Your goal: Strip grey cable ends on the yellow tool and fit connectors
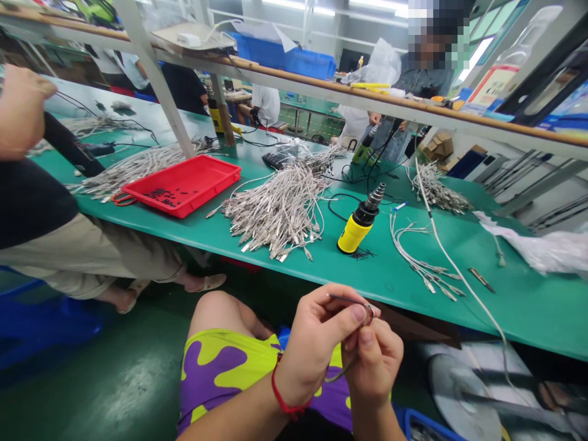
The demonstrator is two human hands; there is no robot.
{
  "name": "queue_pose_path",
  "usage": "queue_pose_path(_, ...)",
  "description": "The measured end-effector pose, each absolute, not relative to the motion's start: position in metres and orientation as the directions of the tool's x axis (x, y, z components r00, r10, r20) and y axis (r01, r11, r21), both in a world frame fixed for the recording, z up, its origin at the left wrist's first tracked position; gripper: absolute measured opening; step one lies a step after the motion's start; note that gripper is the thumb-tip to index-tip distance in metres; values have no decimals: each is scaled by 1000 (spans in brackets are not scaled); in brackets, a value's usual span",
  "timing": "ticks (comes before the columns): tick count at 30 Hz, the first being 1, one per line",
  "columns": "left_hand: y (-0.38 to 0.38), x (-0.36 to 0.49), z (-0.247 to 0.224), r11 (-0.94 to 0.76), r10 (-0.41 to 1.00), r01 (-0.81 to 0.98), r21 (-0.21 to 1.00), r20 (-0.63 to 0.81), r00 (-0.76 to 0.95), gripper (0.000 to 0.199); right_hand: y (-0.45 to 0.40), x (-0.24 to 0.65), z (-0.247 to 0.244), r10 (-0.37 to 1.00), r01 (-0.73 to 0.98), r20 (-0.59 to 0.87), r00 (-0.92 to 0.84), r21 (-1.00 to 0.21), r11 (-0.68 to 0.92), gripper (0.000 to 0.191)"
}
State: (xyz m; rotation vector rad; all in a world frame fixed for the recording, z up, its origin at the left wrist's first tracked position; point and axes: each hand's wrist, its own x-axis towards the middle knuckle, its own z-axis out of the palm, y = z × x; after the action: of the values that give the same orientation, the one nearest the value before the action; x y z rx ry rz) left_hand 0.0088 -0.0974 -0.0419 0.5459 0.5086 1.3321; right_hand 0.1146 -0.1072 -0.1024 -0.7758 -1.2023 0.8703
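Cable (341, 372), thin and grey, ran up into the grip from just below it. Left hand (316, 334) and right hand (377, 358) met at the fingertips above the lap, both pinched closed, with the cable's end apparently between them. Dark slender strand (342, 298) projected from the upper left of the pinch; could not tell whether it belonged to the cable. Beyond the grip, on the green bench (542, 312): cable pile (275, 211) ahead and left, yellow heat gun (356, 233) ahead, nozzle up, loose cables (429, 285) ahead and right. Red tray (202, 174) lay farther left.

Method, judged: one hand best served as anchor close to the end, the other making small adjustments. Light pressure seemed preferable; hard squeezing risked kinking fine strands. Slack was best kept free of pull. Fingertips hid the contact, so a slight wrist turn would have aided checking.
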Motion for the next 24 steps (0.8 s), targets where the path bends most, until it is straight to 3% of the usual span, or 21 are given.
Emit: queue_pose_path(24, -95, 15, -45, 155, 986, -733, 663, -54, 160, 10, -103, 118, -106, 890, -128, 427, 156, -885, 447, 41)
